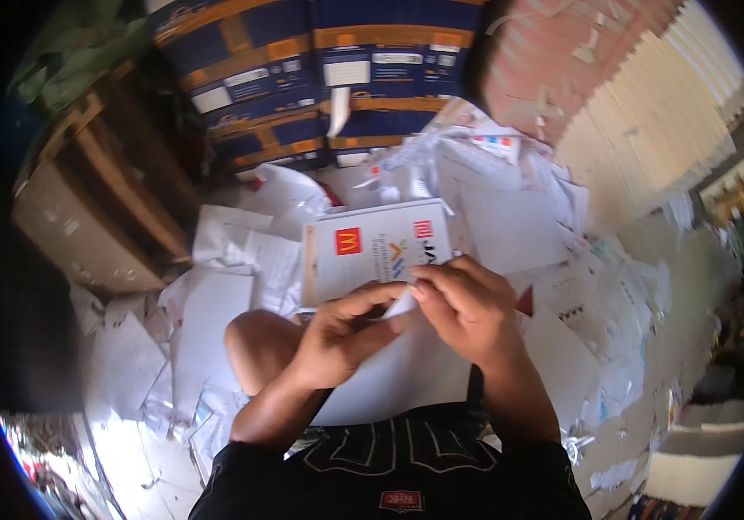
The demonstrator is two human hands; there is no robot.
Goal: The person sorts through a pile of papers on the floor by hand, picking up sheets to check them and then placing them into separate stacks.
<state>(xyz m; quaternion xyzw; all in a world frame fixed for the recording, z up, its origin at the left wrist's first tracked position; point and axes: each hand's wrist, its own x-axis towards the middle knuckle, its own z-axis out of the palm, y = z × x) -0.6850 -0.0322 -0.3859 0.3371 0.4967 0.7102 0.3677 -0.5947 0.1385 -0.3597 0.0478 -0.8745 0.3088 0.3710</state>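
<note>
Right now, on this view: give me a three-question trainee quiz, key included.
1. True or false: both the left hand and the right hand touch the white sheet.
2. What colour is the tape on the dark blue cartons? A) green B) orange C) pink
3. What lies scattered on both sides of the printed white piece?

Key: 1. True. 2. B. 3. Loose white papers.

The place looks like a storeroom or packing workshop: dark blue cartons (437, 82), banded with orange-brown tape (389, 37), stand stacked at the far side, loose white papers (511, 230) heap over the pale floor (697, 273), and brown cardboard (77, 217) stands at left. Clutter (743, 303) at right is too blurred to name.
</note>
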